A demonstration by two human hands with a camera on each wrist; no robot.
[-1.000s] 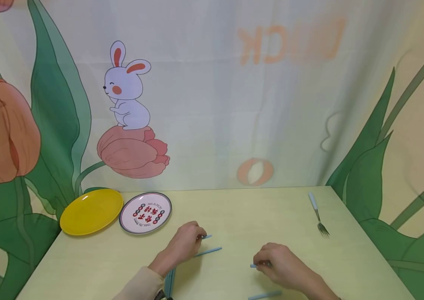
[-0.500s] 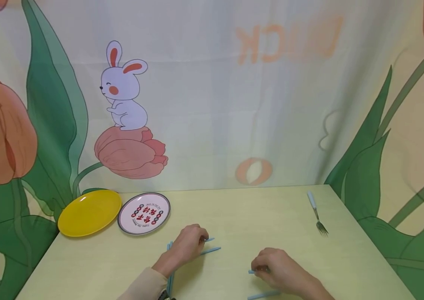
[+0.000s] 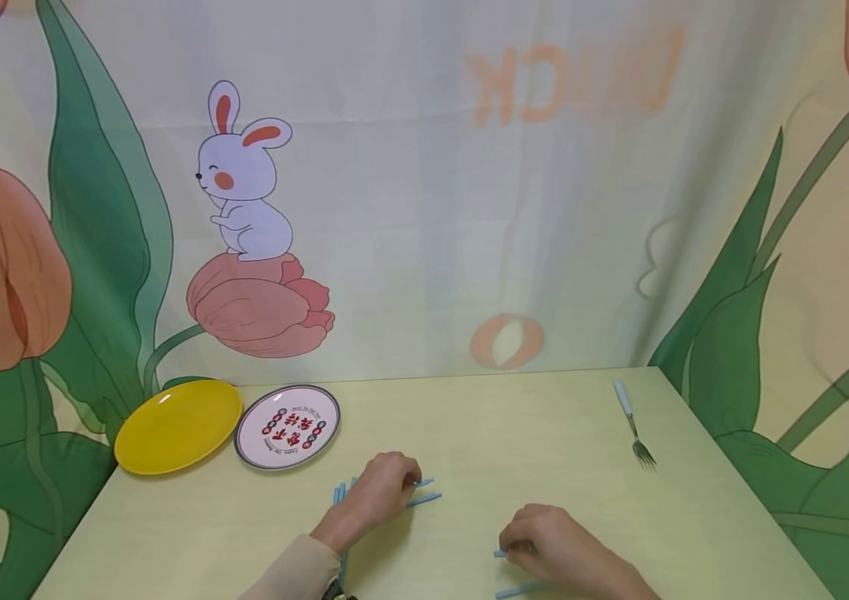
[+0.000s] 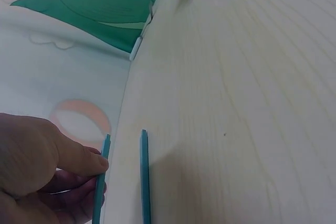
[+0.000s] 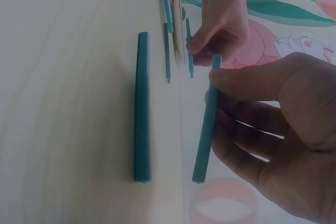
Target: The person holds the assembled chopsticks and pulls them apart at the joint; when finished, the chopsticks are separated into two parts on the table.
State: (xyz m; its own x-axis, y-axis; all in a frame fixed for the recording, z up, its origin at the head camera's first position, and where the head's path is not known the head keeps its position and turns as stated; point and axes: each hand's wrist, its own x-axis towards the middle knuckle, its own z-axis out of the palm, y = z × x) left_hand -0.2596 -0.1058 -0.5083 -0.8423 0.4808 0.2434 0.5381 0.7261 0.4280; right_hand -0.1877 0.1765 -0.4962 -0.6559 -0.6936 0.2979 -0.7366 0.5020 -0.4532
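My left hand (image 3: pixel 379 487) pinches a slim blue stick (image 4: pixel 100 184) between thumb and fingers. A similar thin stick (image 4: pixel 145 182) lies beside it on the table, roughly parallel. To the right, my right hand (image 3: pixel 562 546) pinches a thicker, square-sided blue stick (image 5: pixel 206 129), its short end (image 3: pixel 500 554) showing left of the fingers. Nearer the person, another thick stick (image 5: pixel 143 108) lies on the table, partly behind that hand in the head view. Several more blue sticks (image 3: pixel 342 493) lie by the left wrist, partly hidden under the forearm.
A yellow plate (image 3: pixel 178 429) and a white plate (image 3: pixel 287 427) with red characters stand at the back left. At the back right lies a fork (image 3: pixel 634 425) with a pale handle. A printed curtain (image 3: pixel 409 208) hangs behind the table (image 3: pixel 484 442).
Both hands have shifted slightly toward the person, each still pinching its stick. The left has also edged to the right, uncovering more stick ends by the left wrist. The head view has shifted slightly.
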